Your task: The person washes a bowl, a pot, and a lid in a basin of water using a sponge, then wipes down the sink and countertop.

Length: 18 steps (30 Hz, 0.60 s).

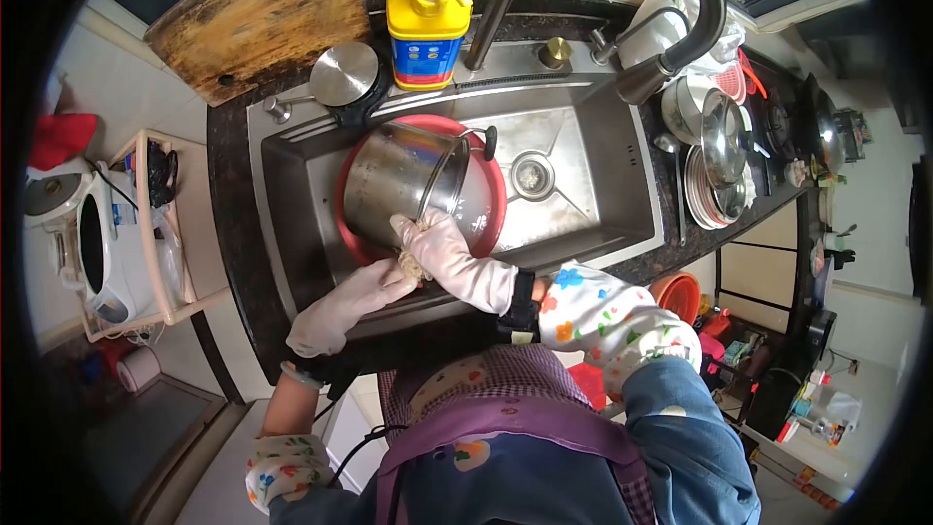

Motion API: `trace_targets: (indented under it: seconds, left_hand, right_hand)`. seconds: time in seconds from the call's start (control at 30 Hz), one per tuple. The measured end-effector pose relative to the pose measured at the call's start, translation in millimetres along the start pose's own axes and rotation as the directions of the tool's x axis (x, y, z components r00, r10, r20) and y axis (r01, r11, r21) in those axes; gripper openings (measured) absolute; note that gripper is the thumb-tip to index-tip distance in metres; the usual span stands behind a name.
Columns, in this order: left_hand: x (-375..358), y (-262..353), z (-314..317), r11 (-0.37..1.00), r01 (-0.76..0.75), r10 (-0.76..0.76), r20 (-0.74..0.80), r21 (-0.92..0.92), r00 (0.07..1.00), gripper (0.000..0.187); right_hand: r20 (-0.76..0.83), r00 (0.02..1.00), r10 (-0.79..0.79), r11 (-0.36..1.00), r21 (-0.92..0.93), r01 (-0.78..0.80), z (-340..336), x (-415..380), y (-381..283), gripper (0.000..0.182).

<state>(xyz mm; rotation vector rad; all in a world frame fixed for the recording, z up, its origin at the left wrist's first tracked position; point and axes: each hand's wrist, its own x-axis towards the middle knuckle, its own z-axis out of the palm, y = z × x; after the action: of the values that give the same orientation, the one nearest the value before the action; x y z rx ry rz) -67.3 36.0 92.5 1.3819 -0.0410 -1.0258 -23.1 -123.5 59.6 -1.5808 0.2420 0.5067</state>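
Observation:
Both of my hands wear pale gloves and meet at the front rim of the sink (622, 196). My left hand (355, 303) has its fingers closed on a small beige scrubber (410, 266). Against the scrubber's upper right side, my right hand (455, 258) is closed as well, its fingertips beside the steel pot. The large steel pot (394, 180) lies tilted in a red basin (494, 190) in the sink, its handle toward the right. Soapy-looking water shows inside the basin. Exactly how the fingers share the scrubber is partly hidden.
A dark faucet (649, 78) arches over the sink's back right. Behind the sink stand a yellow bottle (429, 15), a small steel pan (345, 75) and a wooden board (258, 15). Stacked plates (702, 190) and a glass lid (723, 141) are at the right.

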Motion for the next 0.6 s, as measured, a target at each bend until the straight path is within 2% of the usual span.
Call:
trace_targets:
  seconds: [0.03,0.07,0.1,0.13,0.17,0.2,0.23,0.27,0.3,0.37,0.4,0.43,0.47,0.5,0.53,0.57,0.6]
  left_hand:
    - [3,-6,0,1.000,0.005,-0.006,-0.042,-0.013,0.999,0.050]
    - [15,-4,6,0.983,0.149,-0.139,-0.097,0.105,0.986,0.049]
    - [19,-10,6,0.982,0.154,-0.144,-0.093,0.107,0.985,0.049]
    - [27,-20,8,0.955,0.221,-0.190,-0.163,0.197,0.968,0.054]
    - [36,-31,10,0.916,0.287,-0.225,-0.234,0.279,0.946,0.059]
    - [44,-43,12,0.928,0.268,-0.186,-0.305,0.257,0.934,0.061]
    - [52,-54,12,0.929,0.267,-0.186,-0.300,0.258,0.936,0.061]
    - [59,-63,12,0.904,0.309,-0.167,-0.421,0.296,0.892,0.060]
    - [63,-70,11,0.876,0.357,-0.141,-0.536,0.325,0.833,0.060]
    - [70,-88,1,0.877,0.371,-0.144,-0.571,0.304,0.808,0.059]
    - [80,-121,-12,0.906,0.362,-0.173,-0.586,0.221,0.791,0.059]
    - [84,-138,-20,0.927,0.349,-0.203,-0.600,0.137,0.774,0.058]
    - [80,-126,-20,0.921,0.376,-0.255,-0.574,0.100,0.778,0.047]
    - [81,-122,-22,0.919,0.383,-0.262,-0.582,0.092,0.770,0.047]
    - [83,-119,-26,0.920,0.391,-0.301,-0.576,0.036,0.760,0.045]
    - [85,-118,-29,0.917,0.399,-0.340,-0.566,-0.021,0.751,0.043]
    - [87,-117,-31,0.911,0.406,-0.378,-0.554,-0.079,0.741,0.041]
  right_hand:
    - [0.004,1.000,0.003,1.000,0.007,-0.003,3,2,2,0.012]
    - [0.019,0.998,0.067,0.997,0.048,-0.067,5,4,3,0.012]
    - [0.032,0.991,0.131,0.987,0.087,-0.134,4,5,4,0.012]
    - [0.088,0.979,0.185,0.954,0.223,-0.200,1,2,-3,0.013]
    - [0.078,0.978,0.191,0.953,0.225,-0.204,0,3,5,0.013]
    - [0.066,0.992,0.108,0.967,0.224,-0.120,4,9,16,0.009]
    - [0.057,0.998,0.022,0.975,0.221,-0.034,10,15,26,0.007]
    - [0.024,1.000,-0.001,0.944,0.331,-0.007,16,14,31,0.011]
    - [0.025,1.000,0.003,0.944,0.329,-0.011,18,18,37,0.011]
    - [0.040,0.999,0.013,0.957,0.290,-0.024,21,26,50,0.009]
    - [0.110,0.993,-0.045,0.852,0.523,-0.019,19,34,58,0.017]
    - [0.122,0.992,-0.040,0.850,0.526,-0.031,13,36,50,0.017]
    - [0.257,0.958,0.127,0.972,0.159,-0.171,1,36,34,0.023]
    - [0.316,0.893,0.320,0.937,-0.243,-0.249,-11,38,24,0.029]
    - [0.322,0.879,0.351,0.913,-0.324,-0.246,-19,43,21,0.035]
    - [0.360,0.909,0.212,0.955,-0.273,-0.114,-23,52,37,0.032]
    - [0.438,0.895,0.080,0.978,-0.209,0.015,-35,62,52,0.029]
